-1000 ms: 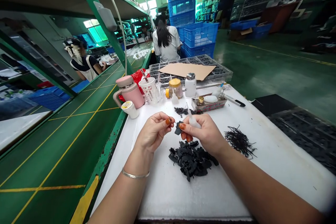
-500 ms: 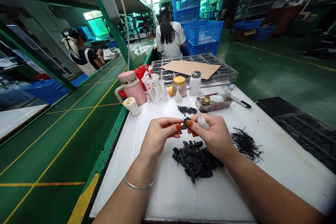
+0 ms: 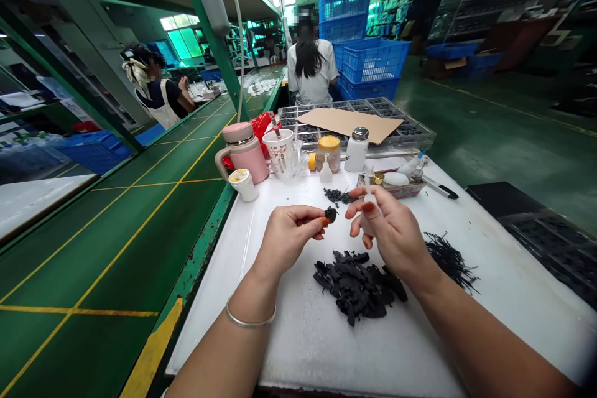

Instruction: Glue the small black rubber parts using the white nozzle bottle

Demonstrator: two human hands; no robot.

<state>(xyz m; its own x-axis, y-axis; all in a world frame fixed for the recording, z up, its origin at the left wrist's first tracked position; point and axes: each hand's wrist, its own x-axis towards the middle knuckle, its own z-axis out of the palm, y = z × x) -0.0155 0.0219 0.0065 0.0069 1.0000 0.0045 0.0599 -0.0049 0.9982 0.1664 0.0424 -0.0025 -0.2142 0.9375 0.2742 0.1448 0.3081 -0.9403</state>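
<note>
Between thumb and fingers, my left hand [image 3: 291,233] pinches a small black piece [image 3: 331,216] over the white table [image 3: 289,348]. To its right, my right hand [image 3: 389,227] is closed around a small white squeeze bottle [image 3: 369,199] with its thin nozzle pointing up; the fingertips are apart from the black piece. Below both hands lies a heap of flat black parts [image 3: 357,289]. A bundle of thin black strips [image 3: 450,261] is right of my right wrist. Farther back is a scatter of tiny black bits [image 3: 338,196], partly behind my right hand.
Along the back stand a pink mug [image 3: 249,158], a white tub [image 3: 244,185], a paper cup [image 3: 280,152], a yellow-lidded jar [image 3: 329,150] and a white pump bottle [image 3: 357,150]. Cardboard [image 3: 352,122] lies on a compartment tray. A knife [image 3: 441,188] rests at right. Two people sit beyond.
My right hand has drawn away to the right from the black piece, and the white bottle now points upright. The left hand still pinches the piece. The view has shifted slightly.
</note>
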